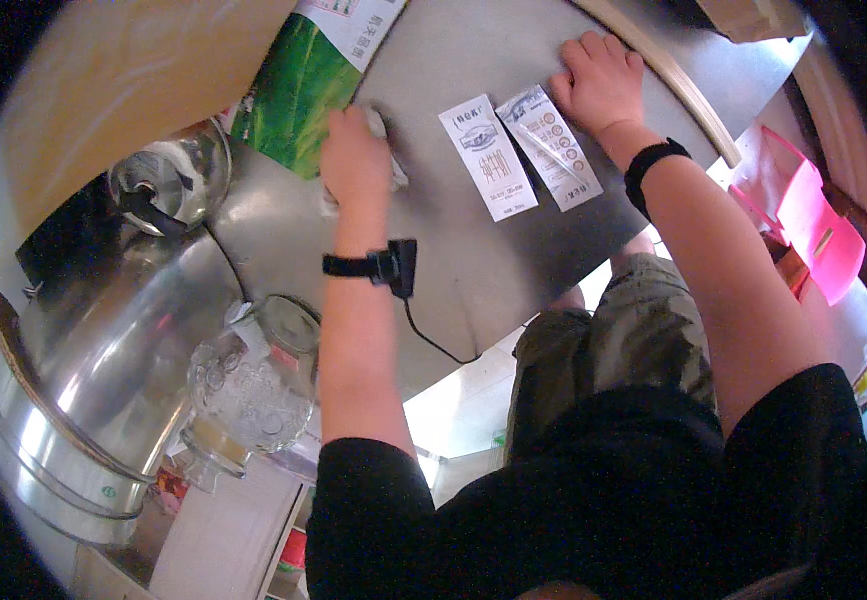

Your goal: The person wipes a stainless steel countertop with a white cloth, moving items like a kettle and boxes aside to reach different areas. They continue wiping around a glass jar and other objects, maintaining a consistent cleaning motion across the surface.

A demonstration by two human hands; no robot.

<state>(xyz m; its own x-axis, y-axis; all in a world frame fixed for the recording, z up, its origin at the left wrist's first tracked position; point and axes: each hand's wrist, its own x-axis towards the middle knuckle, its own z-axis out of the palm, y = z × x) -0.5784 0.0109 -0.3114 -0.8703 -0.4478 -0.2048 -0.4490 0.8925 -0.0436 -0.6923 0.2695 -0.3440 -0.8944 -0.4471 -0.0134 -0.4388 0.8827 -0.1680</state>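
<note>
My left hand (pixel 358 156) is closed on a whitish cloth (pixel 396 169) that shows beside and below the fingers, against the grey tabletop (pixel 433 262). A wristband with a black device and a cable sits on that arm. My right hand (pixel 604 86) rests on the table with its fingers curled; nothing shows in it. Two flattened milk cartons lie between the hands: a white one (pixel 487 157) and, just right of it, a silvery creased one (pixel 549 146) close to my right hand. The right wrist wears a black band.
A green-and-white printed box (pixel 291 97) stands beyond my left hand. To the left are a glass lid (pixel 170 180) with a black knob, a large metal pot (pixel 80 450) and patterned glassware (pixel 253 390). A wooden strip (pixel 673 82) edges the far right, near a pink plastic object (pixel 823 232).
</note>
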